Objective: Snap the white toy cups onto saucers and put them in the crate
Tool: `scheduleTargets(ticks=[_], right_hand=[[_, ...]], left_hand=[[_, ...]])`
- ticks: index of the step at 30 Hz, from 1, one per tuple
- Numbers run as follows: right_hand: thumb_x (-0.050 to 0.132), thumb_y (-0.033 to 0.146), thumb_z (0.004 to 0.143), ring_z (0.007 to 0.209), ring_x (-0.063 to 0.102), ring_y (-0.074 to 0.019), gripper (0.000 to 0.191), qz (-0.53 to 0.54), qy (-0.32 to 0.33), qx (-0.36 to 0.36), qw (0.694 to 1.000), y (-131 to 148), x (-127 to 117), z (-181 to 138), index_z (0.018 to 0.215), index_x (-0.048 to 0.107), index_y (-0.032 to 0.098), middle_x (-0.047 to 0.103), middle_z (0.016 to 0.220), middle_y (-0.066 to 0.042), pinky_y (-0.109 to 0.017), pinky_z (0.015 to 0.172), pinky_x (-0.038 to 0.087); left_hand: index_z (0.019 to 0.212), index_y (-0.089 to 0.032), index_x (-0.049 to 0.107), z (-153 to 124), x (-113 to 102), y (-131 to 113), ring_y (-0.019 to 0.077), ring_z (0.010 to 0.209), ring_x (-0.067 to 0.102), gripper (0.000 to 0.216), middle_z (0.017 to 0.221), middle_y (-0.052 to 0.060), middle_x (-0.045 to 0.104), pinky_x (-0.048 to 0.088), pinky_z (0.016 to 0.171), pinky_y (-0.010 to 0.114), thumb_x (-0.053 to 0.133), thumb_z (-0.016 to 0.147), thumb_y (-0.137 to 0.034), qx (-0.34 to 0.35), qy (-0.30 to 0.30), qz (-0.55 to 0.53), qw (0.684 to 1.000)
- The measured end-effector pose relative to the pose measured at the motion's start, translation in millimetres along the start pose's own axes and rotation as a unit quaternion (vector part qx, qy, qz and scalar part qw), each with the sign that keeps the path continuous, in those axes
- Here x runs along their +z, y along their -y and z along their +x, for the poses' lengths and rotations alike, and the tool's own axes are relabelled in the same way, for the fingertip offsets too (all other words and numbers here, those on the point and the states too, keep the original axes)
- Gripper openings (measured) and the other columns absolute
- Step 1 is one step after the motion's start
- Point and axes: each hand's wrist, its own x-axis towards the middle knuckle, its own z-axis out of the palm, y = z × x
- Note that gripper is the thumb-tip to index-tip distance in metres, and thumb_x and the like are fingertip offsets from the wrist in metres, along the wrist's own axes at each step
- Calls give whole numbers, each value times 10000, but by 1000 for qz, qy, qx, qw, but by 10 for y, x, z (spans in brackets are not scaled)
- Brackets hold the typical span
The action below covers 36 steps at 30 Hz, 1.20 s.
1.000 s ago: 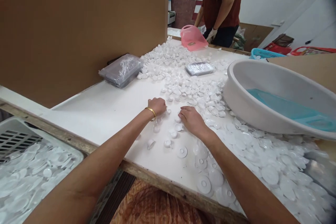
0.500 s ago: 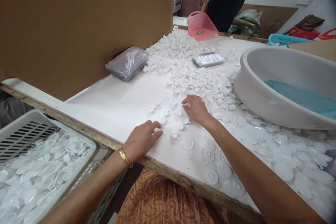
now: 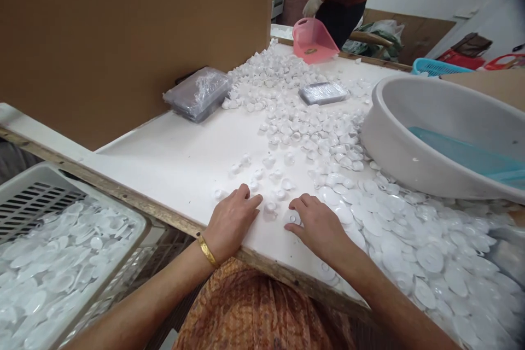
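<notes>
My right hand point(image 3: 322, 225) is low over the near part of the table, its thumb and fingertips closed round the rim of a flat white plastic disc point(image 3: 293, 219) with a raised ring at its centre. To its left, my left hand point(image 3: 234, 217) rests by the table edge, fingers bent and apart, with nothing visible in them. A small white round cap-like piece point(image 3: 270, 208) lies between the two hands. Several similar small pieces point(image 3: 276, 176) are scattered just beyond, and one white piece point(image 3: 220, 194) sits beside the left hand's fingers.
Heaped small white parts point(image 3: 283, 74) cover the far table; white discs point(image 3: 430, 257) spread at right. A grey tub point(image 3: 381, 136), wrapped clear packs point(image 3: 199, 93), a pink scoop point(image 3: 314, 41) and a tall cardboard sheet point(image 3: 135, 38) stand around. A filled basket point(image 3: 139, 229) is lower left. A gloved co-worker stands behind.
My right hand has come back toward me from the small pieces to the flat disc. My left hand has shifted slightly right, and a white piece now shows beside it. The co-worker's gloved hand has lowered.
</notes>
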Motion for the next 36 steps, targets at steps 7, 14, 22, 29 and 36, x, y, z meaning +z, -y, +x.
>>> scheduleTargets(ticks=[7, 14, 22, 29, 36], right_hand=[[481, 206, 861, 924, 529, -218, 245, -33, -99, -3, 995, -77, -90, 265, 1095, 551, 201, 567, 1015, -90, -300, 676, 407], [409, 237, 870, 707, 553, -146, 200, 41, -52, 48, 997, -315, -46, 609, 790, 588, 198, 605, 822, -38, -241, 550, 346], [396, 227, 849, 684, 574, -196, 213, -8, -27, 137, 990, -463, -250, 781, 768, 588, 182, 636, 766, -72, -272, 527, 301], [479, 340, 852, 690, 588, -161, 166, 59, -1, 20, 998, -209, -234, 210, 912, 589, 231, 631, 849, -38, -261, 551, 386], [627, 220, 748, 864, 562, -214, 224, -49, 34, -16, 998, -21, 34, -50, 961, 562, 199, 581, 955, -64, -304, 659, 428]], left_hand=[[1091, -216, 566, 24, -80, 262, 179, 782, 541, 282, 965, 64, 517, 427, 665, 296, 420, 855, -261, -108, -73, -11, 991], [1130, -170, 562, -110, -27, 576, 146, 759, 557, 360, 913, 48, 527, 454, 727, 281, 491, 790, -267, -198, -3, -139, 970], [1158, -201, 521, 70, 43, 362, 129, 752, 564, 363, 1003, 60, 507, 473, 722, 294, 472, 799, -190, -158, -116, -172, 965], [935, -222, 612, -109, -85, 121, 132, 756, 557, 188, 888, 29, 555, 450, 685, 264, 449, 844, -243, -72, -60, -199, 976], [947, -211, 594, 113, 62, -8, 166, 796, 538, 204, 904, 49, 543, 422, 651, 276, 430, 830, -175, -49, -10, -78, 996]])
